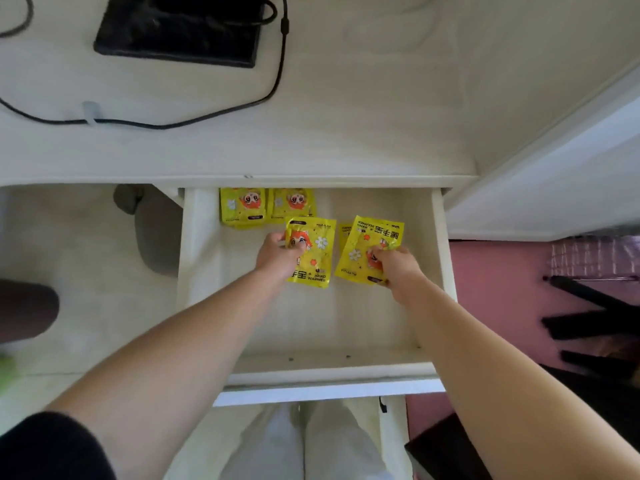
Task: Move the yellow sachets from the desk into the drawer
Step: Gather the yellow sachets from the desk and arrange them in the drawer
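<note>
Mid-placement inside the open drawer [346,323]; pinching one yellow hand-warmer sachet [313,261] with the left hand [280,252], gripping a second sachet [363,242] with the right hand [394,263] (both low over the drawer floor, contact unclear), just in front of two more sachets [242,207] lying at the back. Next, probably: uncurl the fingers, lay both flat, withdraw; then check the desk [346,116] for leftovers, with none visible there.

I count 5 yellow sachets [242,206] in 1 drawer [329,323]: 2 at the back, 1 in my left grip [277,252], 1 in my right grip [398,265], 1 half-hidden beneath that. The tabletop [381,116] carries 1 black pad [180,26].
</note>
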